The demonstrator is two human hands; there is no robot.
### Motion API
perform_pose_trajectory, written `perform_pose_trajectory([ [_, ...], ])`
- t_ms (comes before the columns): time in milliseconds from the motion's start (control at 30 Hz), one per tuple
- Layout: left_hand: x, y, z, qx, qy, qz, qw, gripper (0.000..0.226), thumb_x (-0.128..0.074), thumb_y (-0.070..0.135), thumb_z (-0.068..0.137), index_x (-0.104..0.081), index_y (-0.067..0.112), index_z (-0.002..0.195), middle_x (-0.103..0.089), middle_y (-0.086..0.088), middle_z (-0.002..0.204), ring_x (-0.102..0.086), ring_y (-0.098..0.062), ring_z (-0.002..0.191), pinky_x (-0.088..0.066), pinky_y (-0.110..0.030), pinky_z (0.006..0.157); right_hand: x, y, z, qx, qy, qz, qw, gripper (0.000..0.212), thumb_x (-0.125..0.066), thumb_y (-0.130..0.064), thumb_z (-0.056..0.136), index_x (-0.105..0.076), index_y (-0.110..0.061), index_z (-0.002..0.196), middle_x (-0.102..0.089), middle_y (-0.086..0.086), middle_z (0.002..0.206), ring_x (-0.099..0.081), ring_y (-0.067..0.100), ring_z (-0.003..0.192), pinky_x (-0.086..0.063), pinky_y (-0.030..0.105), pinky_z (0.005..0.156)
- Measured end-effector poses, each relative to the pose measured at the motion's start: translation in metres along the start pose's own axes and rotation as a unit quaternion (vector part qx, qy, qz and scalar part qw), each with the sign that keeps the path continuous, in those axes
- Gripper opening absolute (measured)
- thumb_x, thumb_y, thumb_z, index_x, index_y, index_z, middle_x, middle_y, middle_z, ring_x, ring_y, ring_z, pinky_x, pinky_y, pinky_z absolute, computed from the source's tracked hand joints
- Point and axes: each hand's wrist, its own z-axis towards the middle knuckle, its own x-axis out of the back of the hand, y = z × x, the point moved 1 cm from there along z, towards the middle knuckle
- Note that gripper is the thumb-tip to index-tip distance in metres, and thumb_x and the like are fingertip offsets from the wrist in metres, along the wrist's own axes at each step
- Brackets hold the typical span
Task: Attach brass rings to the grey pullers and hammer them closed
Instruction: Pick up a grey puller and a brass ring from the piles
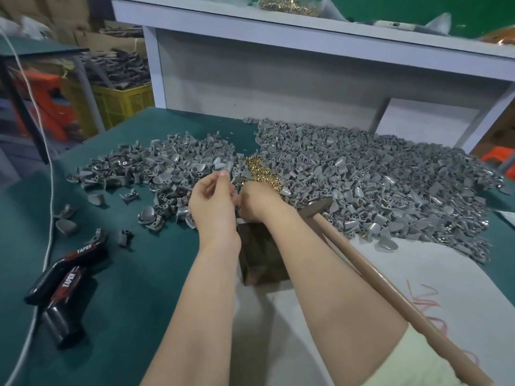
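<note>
1. Left hand (214,199) pinches one grey puller (228,166) above the heap (167,168); right hand (259,203) rests beside the brass rings (257,169), fingers hidden, grip indeterminate.
2. Risk: ring may drop into heap; cause, loose pinch.

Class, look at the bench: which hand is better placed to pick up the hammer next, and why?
Likely the right hand: the brown wooden-handled hammer lies just beside it, along that forearm. The left hand is farther off and pinches a small grey puller.
</note>
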Motion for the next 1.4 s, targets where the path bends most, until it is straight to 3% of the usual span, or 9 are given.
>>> perform_pose_trajectory([
  [233,-0.01,0.007,-0.013,-0.113,-0.171,0.252,0.946,0.01,-0.065,0.02,0.088,-0.062,0.024,0.08,-0.065,0.007,0.084,-0.058,-0.006,0.08,-0.043,-0.02,0.072,0.04,0.053,-0.045,-0.054,0.151,0.244,0.956,0.013,-0.061,-0.011,0.088,-0.062,-0.017,0.076,-0.062,-0.005,0.083,-0.059,0.01,0.072,-0.047,0.027,0.07],
  [333,-0.018,0.001,-0.024,-0.134,-0.286,0.433,0.844,0.008,-0.067,0.023,0.086,-0.063,0.025,0.08,-0.067,0.006,0.084,-0.062,-0.014,0.089,-0.047,-0.034,0.089,0.048,0.082,-0.088,-0.063,0.197,0.393,0.896,0.023,-0.067,-0.005,0.083,-0.06,-0.022,0.07,-0.062,-0.004,0.073,-0.06,0.012,0.07,-0.05,0.028,0.07],
  [433,-0.02,-0.006,-0.033,-0.174,-0.299,0.613,0.71,0.012,-0.066,0.033,0.086,-0.057,0.031,0.077,-0.064,0.013,0.093,-0.059,-0.015,0.101,-0.036,-0.039,0.1,0.036,0.093,-0.118,-0.061,0.199,0.426,0.88,0.024,-0.066,-0.001,0.083,-0.063,-0.022,0.072,-0.064,-0.005,0.07,-0.059,0.007,0.067,-0.046,0.019,0.065],
  [533,-0.018,-0.008,-0.036,-0.206,-0.299,0.667,0.651,0.008,-0.063,0.039,0.087,-0.057,0.035,0.084,-0.059,0.011,0.106,-0.051,-0.019,0.111,-0.028,-0.041,0.095,0.023,0.094,-0.128,-0.044,0.214,0.421,0.88,0.023,-0.065,0.0,0.082,-0.064,-0.022,0.074,-0.066,-0.006,0.073,-0.061,0.005,0.071,-0.048,0.015,0.067],
  [700,-0.014,-0.003,-0.033,-0.198,-0.326,0.629,0.677,0.012,-0.065,0.042,0.084,-0.054,0.042,0.088,-0.053,0.01,0.11,-0.049,-0.018,0.112,-0.031,-0.038,0.097,0.016,0.089,-0.124,0.004,0.252,0.425,0.869,0.028,-0.063,0.002,0.084,-0.06,-0.026,0.08,-0.066,-0.003,0.084,-0.063,0.012,0.083,-0.052,0.029,0.082],
  [867,-0.019,-0.005,-0.038,-0.266,-0.35,0.529,0.726,0.003,-0.064,0.025,0.087,-0.064,0.028,0.089,-0.056,0.011,0.088,-0.051,-0.009,0.084,-0.044,-0.04,0.089,0.014,0.082,-0.123,0.035,0.255,0.442,0.859,0.029,-0.064,0.001,0.084,-0.058,-0.027,0.082,-0.064,-0.001,0.084,-0.062,0.022,0.086,-0.053,0.044,0.084],
  [1100,-0.019,-0.005,-0.036,-0.323,-0.347,0.506,0.72,0.004,-0.063,0.019,0.088,-0.065,0.022,0.085,-0.054,0.012,0.08,-0.048,-0.007,0.078,-0.043,-0.035,0.084,0.013,0.083,-0.125,0.011,0.199,0.593,0.78,0.016,-0.063,0.002,0.085,-0.063,-0.014,0.085,-0.065,0.003,0.074,-0.061,0.007,0.064,-0.051,0.022,0.064],
  [1233,-0.019,-0.005,-0.037,-0.313,-0.35,0.503,0.726,0.009,-0.063,0.02,0.088,-0.063,0.027,0.082,-0.051,0.016,0.078,-0.047,0.003,0.075,-0.041,-0.032,0.083,0.015,0.082,-0.127,0.0,0.186,0.629,0.755,0.017,-0.06,0.004,0.086,-0.065,-0.011,0.079,-0.065,0.004,0.068,-0.058,0.01,0.06,-0.048,0.023,0.063],
  [1400,-0.012,-0.003,-0.032,-0.222,-0.345,0.56,0.72,0.01,-0.071,0.032,0.081,-0.061,0.032,0.081,-0.059,0.015,0.089,-0.056,-0.009,0.09,-0.044,-0.038,0.094,0.017,0.085,-0.131,-0.019,0.248,0.351,0.903,0.018,-0.065,-0.006,0.085,-0.065,-0.02,0.076,-0.064,-0.006,0.075,-0.06,0.009,0.072,-0.045,0.019,0.07],
])
